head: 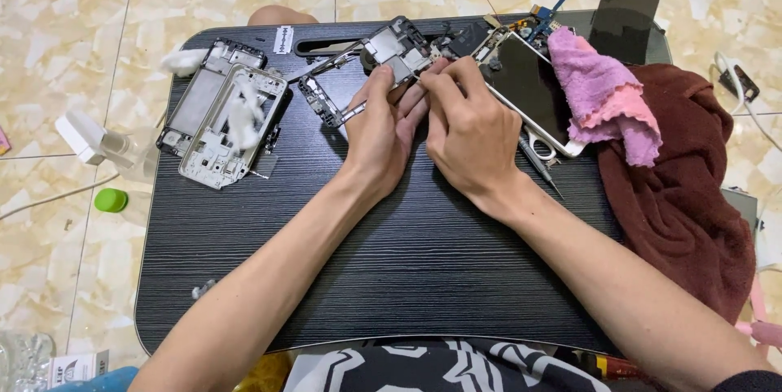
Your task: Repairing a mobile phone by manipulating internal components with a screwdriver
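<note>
My left hand [379, 135] grips a bare grey phone middle frame [391, 54], tilted up off the black lap desk [407, 278]. Fingers of my right hand [468, 127] pinch at the frame's right edge, touching it beside my left fingers. Whether a small tool sits in the right fingers is hidden. A phone with a dark screen [529, 87] lies just right of my right hand.
Two stacked silver phone frames [224, 111] with white cotton bits lie at the desk's left. A pink cloth [607, 95] and a maroon towel [684, 188] cover the right side. Scissors [538, 148], a razor blade [283, 39], a circuit board [562, 5] and a dark panel [623, 5] lie around. A green cap [110, 200] sits on the tiled floor.
</note>
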